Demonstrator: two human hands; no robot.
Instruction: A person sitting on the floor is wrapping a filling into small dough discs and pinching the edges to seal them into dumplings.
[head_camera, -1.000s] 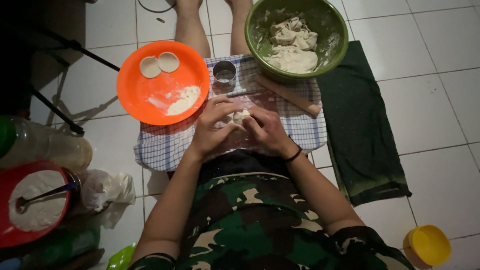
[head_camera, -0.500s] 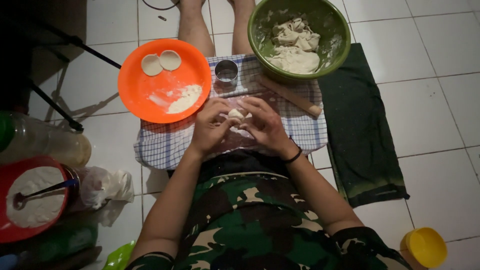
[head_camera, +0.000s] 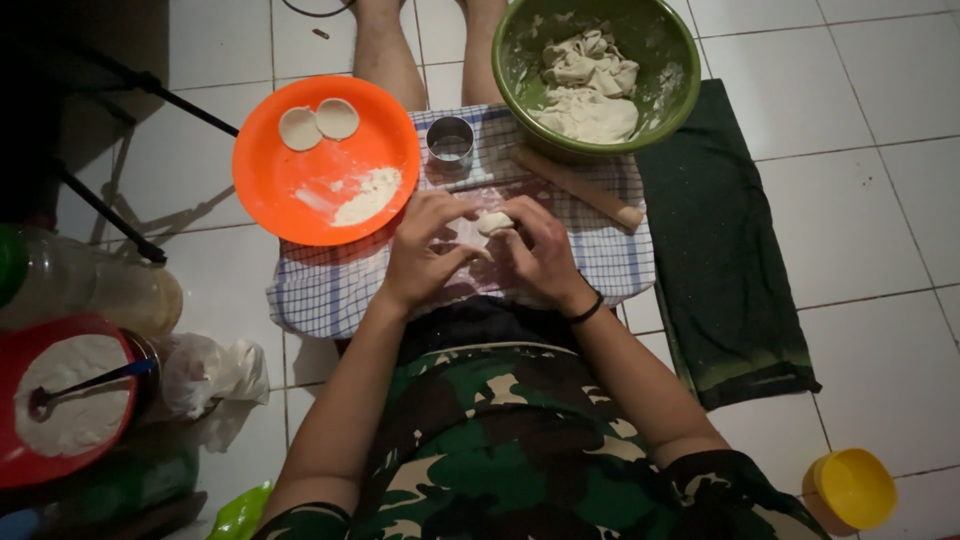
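Observation:
A small lump of white dough (head_camera: 494, 222) sits between the fingertips of both hands, above a checked cloth (head_camera: 330, 285) spread over my lap. My left hand (head_camera: 425, 250) pinches the lump from the left and my right hand (head_camera: 540, 255), with a dark band on its wrist, presses it from the right. Just beyond the hands lie a round metal cutter (head_camera: 451, 140) and a wooden rolling pin (head_camera: 580, 187). An orange plate (head_camera: 290, 190) on the left carries two flat dough discs (head_camera: 318, 123) and a heap of flour (head_camera: 366, 195).
A green bowl (head_camera: 672, 75) of dough stands at the top right, beside a dark green cloth (head_camera: 725, 250) on the tiled floor. At left are a red bowl (head_camera: 20, 470) of flour with a spoon, a plastic bottle (head_camera: 80, 290) and a crumpled bag (head_camera: 215, 370). A yellow cup (head_camera: 850, 488) sits bottom right.
The view has shifted slightly. Both hands stay on the dough lump, their fingers working it a little.

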